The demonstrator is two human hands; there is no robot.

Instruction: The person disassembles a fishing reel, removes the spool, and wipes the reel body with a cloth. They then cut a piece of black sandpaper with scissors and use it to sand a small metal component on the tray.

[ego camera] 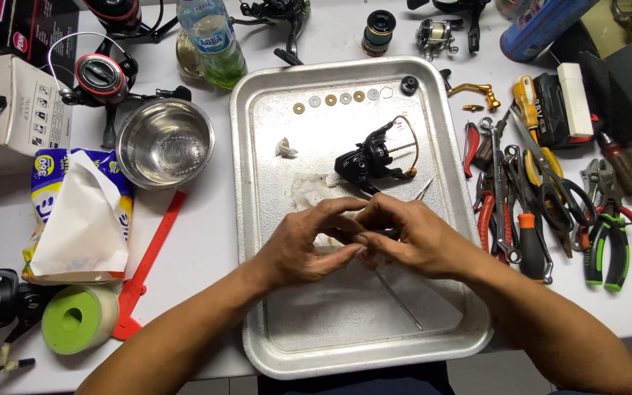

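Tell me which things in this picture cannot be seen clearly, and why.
- Head view: the small part between the left hand and the right hand is hidden by the fingers.
- The thin metal rod runs under the right hand; its upper end is covered.
- The black fishing reel body is dark; its inner parts cannot be made out.
- The washers in a row on the metal tray are too small to tell apart.

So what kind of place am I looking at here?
Likely a fishing reel repair bench: a black spinning reel body lies in a metal tray, washers are laid in a row, and pliers and screwdrivers lie alongside.
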